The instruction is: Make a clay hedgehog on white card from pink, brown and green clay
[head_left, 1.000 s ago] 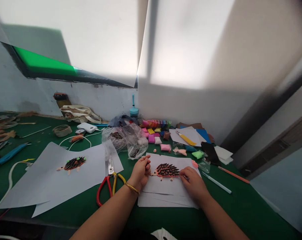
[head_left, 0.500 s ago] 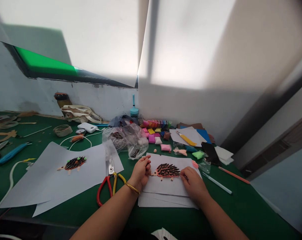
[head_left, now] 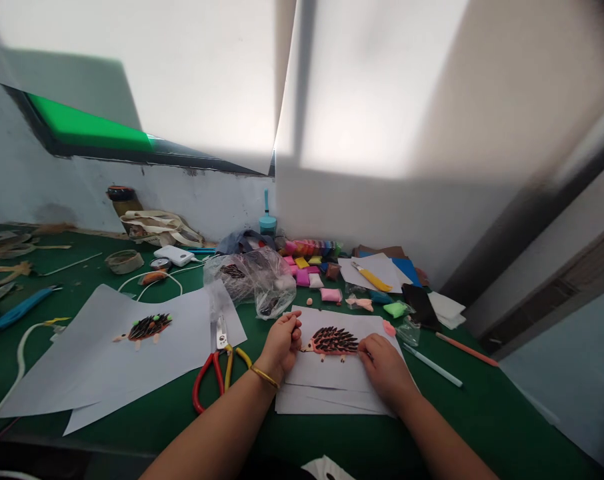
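Note:
A hedgehog figure (head_left: 333,341), with a pink clay body, small legs and rows of dark spiky pieces on its back, lies on a white paper sheet (head_left: 327,377). My right hand (head_left: 385,367) rests at the figure's rear end, thumb and fingertips pinched together; whatever sits between them is hidden. On the sheet's left edge, beside the hedgehog's snout, is my left hand (head_left: 283,343), its fingers curled closed around something dark and too small to name. A gold bangle (head_left: 265,377) circles my left wrist.
Red-and-yellow-handled pliers (head_left: 217,373) lie left of my left arm. Another hedgehog (head_left: 148,328) is on paper farther left. Behind are a plastic bag (head_left: 252,277), clay packets (head_left: 331,295) and a yellow cutter (head_left: 372,275). A pale pen (head_left: 435,365) lies at right.
My right hand has shifted very slightly left against the hedgehog's rear end. My left hand stays in the same place, and the rest looks the same.

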`<action>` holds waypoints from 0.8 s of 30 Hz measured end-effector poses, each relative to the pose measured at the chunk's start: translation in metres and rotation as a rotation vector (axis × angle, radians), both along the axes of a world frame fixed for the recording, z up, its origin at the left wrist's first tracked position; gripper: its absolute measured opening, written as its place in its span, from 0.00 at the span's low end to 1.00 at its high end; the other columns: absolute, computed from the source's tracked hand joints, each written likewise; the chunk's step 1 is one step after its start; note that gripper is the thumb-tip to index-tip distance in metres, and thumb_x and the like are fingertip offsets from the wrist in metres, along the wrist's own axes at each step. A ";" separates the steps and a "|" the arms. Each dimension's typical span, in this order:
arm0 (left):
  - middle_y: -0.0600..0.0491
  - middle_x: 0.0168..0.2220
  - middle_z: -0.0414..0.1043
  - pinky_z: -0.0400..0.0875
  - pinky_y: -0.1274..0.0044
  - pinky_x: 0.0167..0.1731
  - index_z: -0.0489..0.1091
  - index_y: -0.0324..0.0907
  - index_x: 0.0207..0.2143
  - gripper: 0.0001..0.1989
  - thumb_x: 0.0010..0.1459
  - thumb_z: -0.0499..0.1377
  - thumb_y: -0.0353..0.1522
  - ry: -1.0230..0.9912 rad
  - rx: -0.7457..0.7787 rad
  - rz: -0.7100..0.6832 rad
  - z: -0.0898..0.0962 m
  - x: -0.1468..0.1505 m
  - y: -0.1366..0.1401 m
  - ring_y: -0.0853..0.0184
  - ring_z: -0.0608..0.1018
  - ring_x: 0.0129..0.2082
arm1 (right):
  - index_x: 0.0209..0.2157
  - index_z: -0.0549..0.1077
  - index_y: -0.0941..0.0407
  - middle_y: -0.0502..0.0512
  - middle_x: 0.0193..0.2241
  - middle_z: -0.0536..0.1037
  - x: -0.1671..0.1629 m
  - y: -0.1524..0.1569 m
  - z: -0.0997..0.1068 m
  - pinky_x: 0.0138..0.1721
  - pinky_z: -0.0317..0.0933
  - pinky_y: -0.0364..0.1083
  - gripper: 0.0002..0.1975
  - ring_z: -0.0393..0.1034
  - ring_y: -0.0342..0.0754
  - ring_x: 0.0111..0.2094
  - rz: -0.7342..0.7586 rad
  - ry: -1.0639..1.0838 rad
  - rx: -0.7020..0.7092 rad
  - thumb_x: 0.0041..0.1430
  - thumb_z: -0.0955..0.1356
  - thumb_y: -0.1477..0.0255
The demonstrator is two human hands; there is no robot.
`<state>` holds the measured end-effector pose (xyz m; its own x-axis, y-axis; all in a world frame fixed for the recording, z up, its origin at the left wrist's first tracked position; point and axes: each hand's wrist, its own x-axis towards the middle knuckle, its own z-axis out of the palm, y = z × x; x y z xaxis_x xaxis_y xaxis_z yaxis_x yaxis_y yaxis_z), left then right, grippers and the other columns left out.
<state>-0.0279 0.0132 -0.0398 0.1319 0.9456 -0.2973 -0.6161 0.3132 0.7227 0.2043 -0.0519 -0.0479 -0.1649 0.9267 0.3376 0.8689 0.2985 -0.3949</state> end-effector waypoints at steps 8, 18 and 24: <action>0.59 0.25 0.60 0.42 0.86 0.12 0.65 0.38 0.39 0.11 0.51 0.58 0.28 -0.029 -0.010 0.018 0.001 -0.001 0.001 0.82 0.57 0.13 | 0.34 0.71 0.55 0.55 0.34 0.72 0.013 0.006 -0.006 0.39 0.60 0.47 0.09 0.66 0.49 0.37 -0.042 0.118 -0.032 0.58 0.61 0.68; 0.60 0.23 0.56 0.41 0.86 0.11 0.65 0.38 0.39 0.07 0.58 0.54 0.32 -0.068 -0.082 0.104 0.010 -0.002 0.004 0.82 0.54 0.12 | 0.43 0.73 0.54 0.59 0.39 0.73 0.028 0.043 -0.011 0.39 0.56 0.49 0.13 0.65 0.54 0.41 -0.146 -0.248 0.033 0.58 0.62 0.69; 0.61 0.22 0.54 0.41 0.87 0.11 0.65 0.39 0.36 0.05 0.57 0.54 0.31 -0.115 -0.080 0.136 0.028 -0.009 0.005 0.82 0.54 0.12 | 0.31 0.71 0.54 0.55 0.32 0.74 0.022 0.049 -0.010 0.36 0.53 0.46 0.04 0.65 0.50 0.36 -0.154 -0.171 -0.006 0.55 0.65 0.72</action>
